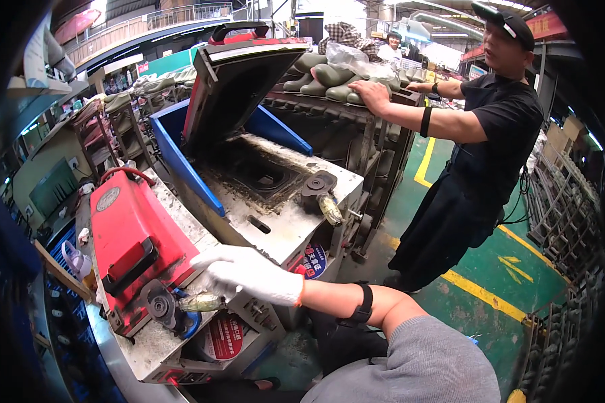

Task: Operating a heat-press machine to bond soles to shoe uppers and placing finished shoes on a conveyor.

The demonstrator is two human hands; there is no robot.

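Note:
My right hand (252,274), in a white knit glove, reaches leftward over the front of a red-lidded press (144,218). Its fingers are loosely stretched and apart, with nothing seen in them. Just under the fingertips is a tape-wrapped lever handle (203,302), joined to a dark round clamp (160,305); whether they touch is unclear. The lid is down and carries a black grab handle (132,269). Behind it a second press stands with its lid (238,84) raised over a sooty cavity (265,176). Another wrapped lever (329,209) sits at its front corner. My left hand is out of view.
A co-worker (470,134) in dark clothes stands at right, hands on a rack of olive-green boots (329,75). Blue side panels (188,161) flank the raised lid. Metal racks (565,208) line the right side. Yellow lines (484,294) mark the green floor.

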